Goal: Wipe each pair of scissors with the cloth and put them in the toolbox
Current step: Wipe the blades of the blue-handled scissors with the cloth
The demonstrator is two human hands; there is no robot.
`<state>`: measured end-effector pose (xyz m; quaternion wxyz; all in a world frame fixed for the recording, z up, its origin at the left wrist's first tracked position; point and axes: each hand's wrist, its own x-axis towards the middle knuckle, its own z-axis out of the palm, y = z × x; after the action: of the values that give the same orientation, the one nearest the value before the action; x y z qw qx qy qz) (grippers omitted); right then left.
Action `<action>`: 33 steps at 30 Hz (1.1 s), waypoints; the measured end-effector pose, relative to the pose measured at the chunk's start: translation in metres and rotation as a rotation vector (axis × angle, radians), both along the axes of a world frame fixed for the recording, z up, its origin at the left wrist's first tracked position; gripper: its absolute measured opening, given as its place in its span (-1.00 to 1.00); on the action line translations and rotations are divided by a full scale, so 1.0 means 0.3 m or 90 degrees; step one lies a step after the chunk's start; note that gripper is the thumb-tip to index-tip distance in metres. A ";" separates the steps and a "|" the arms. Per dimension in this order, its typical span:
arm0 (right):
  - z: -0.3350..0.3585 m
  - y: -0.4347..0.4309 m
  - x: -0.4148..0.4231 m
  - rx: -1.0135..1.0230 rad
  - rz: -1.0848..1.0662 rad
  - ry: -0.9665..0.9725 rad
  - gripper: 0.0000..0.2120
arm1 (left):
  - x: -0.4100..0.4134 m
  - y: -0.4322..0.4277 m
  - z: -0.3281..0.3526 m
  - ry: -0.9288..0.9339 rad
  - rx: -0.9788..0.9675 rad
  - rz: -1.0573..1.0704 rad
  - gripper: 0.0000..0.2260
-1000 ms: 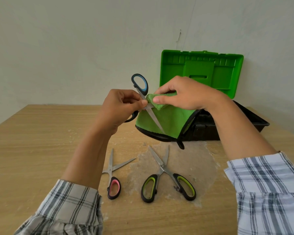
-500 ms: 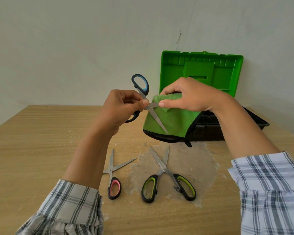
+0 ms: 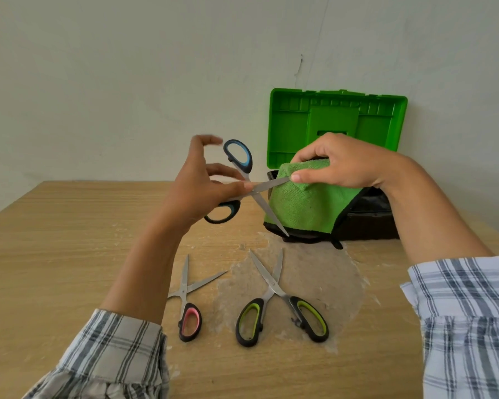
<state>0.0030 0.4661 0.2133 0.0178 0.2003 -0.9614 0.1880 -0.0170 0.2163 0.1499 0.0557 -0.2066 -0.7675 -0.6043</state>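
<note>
My left hand (image 3: 196, 194) pinches the blue-handled scissors (image 3: 239, 156) near their pivot, with its index finger lifted and blurred. These scissors are spread open in the air. My right hand (image 3: 343, 165) grips the green cloth (image 3: 300, 205) and pinches the tip of one blade through it; the other blade points down across the cloth. The toolbox (image 3: 369, 223) is black, with its green lid (image 3: 337, 122) standing open behind my right hand. Pink-handled scissors (image 3: 189, 318) and green-handled scissors (image 3: 271, 286) lie open on the table below my hands.
The wooden table (image 3: 69, 240) has a pale, worn patch (image 3: 314, 277) under the green-handled scissors. A white wall stands right behind the toolbox. The cloth hides part of the toolbox front.
My right hand slid the cloth along the blade from the pivot out to the tip. My left hand's fingers loosened and its index finger lifted off the scissors.
</note>
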 end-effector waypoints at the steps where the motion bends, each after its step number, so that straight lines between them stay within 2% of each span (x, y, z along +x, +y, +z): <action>1: 0.003 -0.001 -0.002 0.020 0.006 -0.005 -0.78 | 0.001 -0.003 0.001 0.036 -0.030 -0.001 -0.22; 2: 0.006 0.000 -0.005 0.042 0.011 -0.008 -0.78 | 0.003 -0.003 0.002 0.080 -0.074 -0.003 -0.15; 4: 0.007 -0.003 -0.012 0.083 0.017 -0.013 -0.77 | 0.000 0.000 0.000 0.165 -0.192 0.003 -0.19; 10: 0.002 -0.026 -0.034 0.117 0.033 -0.022 -0.81 | 0.004 0.007 -0.009 0.290 -0.459 0.044 -0.86; 12: 0.009 -0.037 -0.033 0.124 0.035 -0.012 -0.80 | 0.001 0.007 -0.012 0.301 -0.497 0.037 -0.96; 15: 0.025 -0.052 -0.031 0.130 0.040 -0.008 -0.80 | -0.009 0.001 -0.017 0.293 -0.494 0.029 -0.99; 19: 0.042 -0.068 -0.034 0.155 0.044 0.000 -0.78 | -0.021 -0.014 -0.020 0.267 -0.476 -0.022 -0.91; 23: 0.056 -0.070 -0.035 0.157 0.035 0.006 -0.77 | -0.022 -0.016 -0.013 0.240 -0.379 -0.116 -0.96; 28: 0.066 -0.054 -0.027 0.103 0.021 0.015 -0.77 | -0.015 -0.026 0.001 0.197 -0.326 -0.123 -0.95; 31: 0.073 -0.013 -0.027 -0.022 -0.026 0.085 -0.77 | -0.017 -0.055 0.005 0.161 -0.282 -0.117 -0.96; 33: 0.060 0.026 -0.028 -0.229 -0.084 0.130 -0.83 | -0.025 -0.074 0.005 0.137 -0.216 -0.093 -0.96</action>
<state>-0.0053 0.4739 0.2313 0.1625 0.1486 -0.9166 0.3338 -0.0245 0.1942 0.1514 0.0575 -0.3315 -0.8309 -0.4433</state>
